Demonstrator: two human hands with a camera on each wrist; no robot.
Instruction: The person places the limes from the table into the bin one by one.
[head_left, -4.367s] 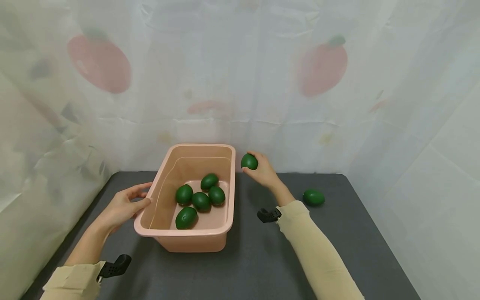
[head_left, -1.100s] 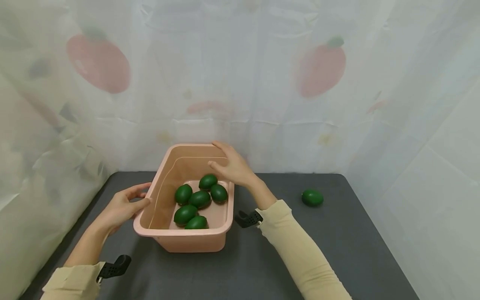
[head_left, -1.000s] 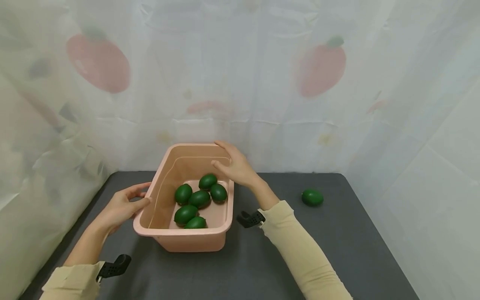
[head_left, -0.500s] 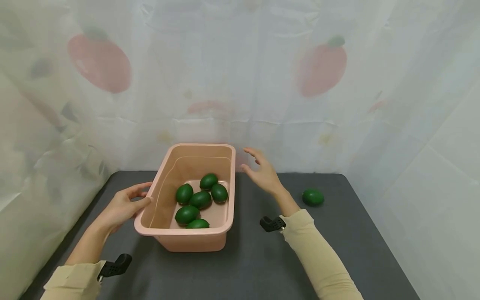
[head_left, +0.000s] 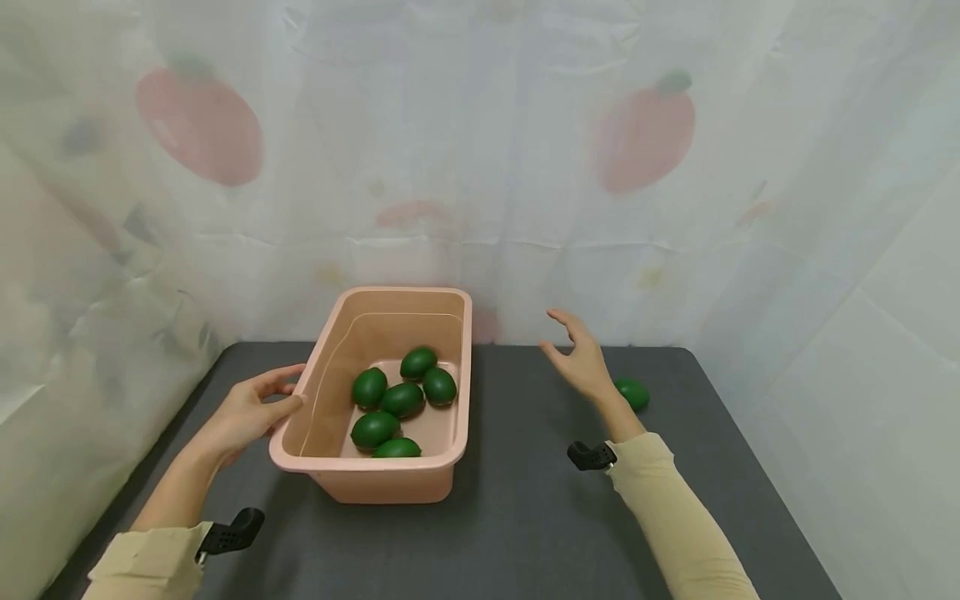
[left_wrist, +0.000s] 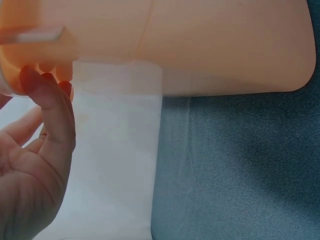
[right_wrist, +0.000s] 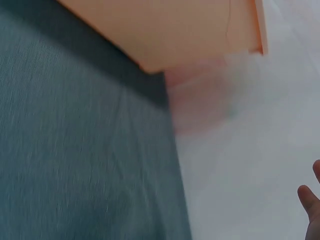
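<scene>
Avocados (head_left: 402, 399), six of them now, lie clustered on the floor of the pink tub (head_left: 370, 481); a few seconds ago it held five, and the right hand (head_left: 582, 363) carried one beside the tub's far right corner. That one has been dropped in. Since then the right hand has left the tub's rim and swung away to the right of the tub, and it now hangs with fingers spread and relaxed, holding nothing, just beside the last loose avocado (head_left: 634, 392), which lies on the dark mat (head_left: 525, 517) well to the right of the tub. The left hand (head_left: 247, 412) has not moved: its loosely curved fingers rest against the tub's left rim, steadying it. By my judgement one fruit remains to be gathered, and the reach for it is under way.
</scene>
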